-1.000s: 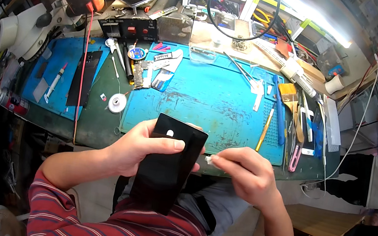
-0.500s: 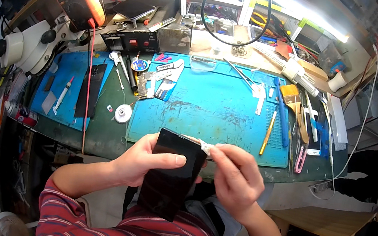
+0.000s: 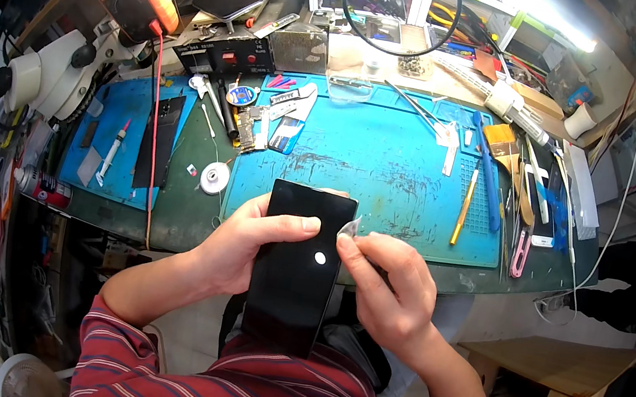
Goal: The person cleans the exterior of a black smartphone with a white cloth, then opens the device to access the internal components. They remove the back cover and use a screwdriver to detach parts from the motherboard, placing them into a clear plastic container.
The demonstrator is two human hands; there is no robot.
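Note:
A black smartphone (image 3: 292, 286) is held upright before my body, its dark glossy face toward me and a small white spot of light on it. My left hand (image 3: 254, 234) grips its left side, thumb lying across the face and fingers behind. Close to the phone's upper right edge, my right hand (image 3: 392, 281) pinches a small crumpled whitish wipe or tissue (image 3: 350, 227) between thumb and fingertips. Whether the wipe touches the edge I cannot tell.
Beyond the phone lies a blue work mat (image 3: 373, 166) on a green bench. Tweezers (image 3: 415, 108), a yellow pen-like tool (image 3: 464, 207), a brush (image 3: 506, 149) and a pink-handled cutter (image 3: 520, 251) lie right. A solder spool (image 3: 214, 177), syringe (image 3: 112, 153) and microscope (image 3: 38, 75) stand left.
The phone has turned more squarely toward me and its top reaches higher over the mat. My right hand with the wipe has moved slightly up, and the wipe now sticks up from the fingertips.

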